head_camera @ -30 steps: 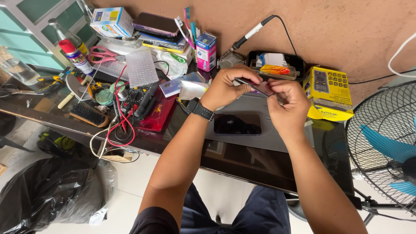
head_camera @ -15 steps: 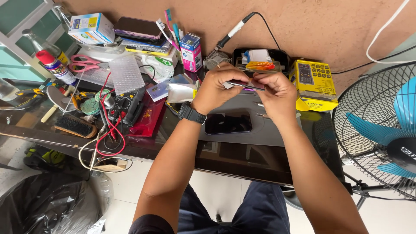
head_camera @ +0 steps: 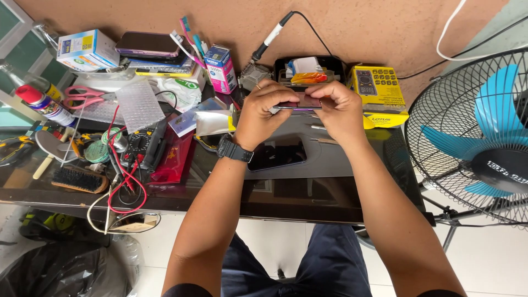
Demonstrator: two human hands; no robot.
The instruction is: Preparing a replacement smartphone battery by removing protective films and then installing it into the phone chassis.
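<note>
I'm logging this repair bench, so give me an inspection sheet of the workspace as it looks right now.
Surface: dark glossy table, grey mat under the hands.
Job's things: small dark flat part; phone on the mat.
Clutter: multimeter, brush, scissors, spray can, boxes, yellow box.
Grippers: left hand and right hand both pinch the part.
Cables: red and black leads; soldering iron cord.
Surroundings: fan, black bag.
</note>
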